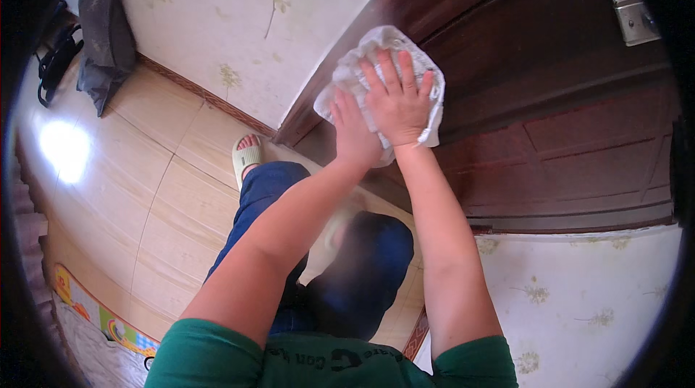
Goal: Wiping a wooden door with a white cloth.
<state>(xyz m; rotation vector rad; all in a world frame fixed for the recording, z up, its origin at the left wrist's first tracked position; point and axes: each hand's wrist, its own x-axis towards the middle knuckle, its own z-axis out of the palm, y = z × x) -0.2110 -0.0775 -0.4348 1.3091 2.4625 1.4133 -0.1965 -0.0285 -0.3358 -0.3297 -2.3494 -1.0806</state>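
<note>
A crumpled white cloth [388, 43] lies against the edge of a dark reddish-brown wooden door [532, 73], beside its frame [347, 40]. My right hand [400, 100] is flat on the cloth with its fingers spread, pressing it to the wood. Just to the left, my left hand [352, 127] rests on the cloth's lower left part, slightly blurred, its fingers extended and close together. The surface directly beneath the cloth is hidden.
A metal lock plate [635, 19] is on the door at the upper right. Patterned wallpaper [217, 24] flanks the door. A dark grey bag or cushion [106, 40] leans by the wall at the left. A colourful mat edge [103, 312] lies on the tiled floor [179, 214].
</note>
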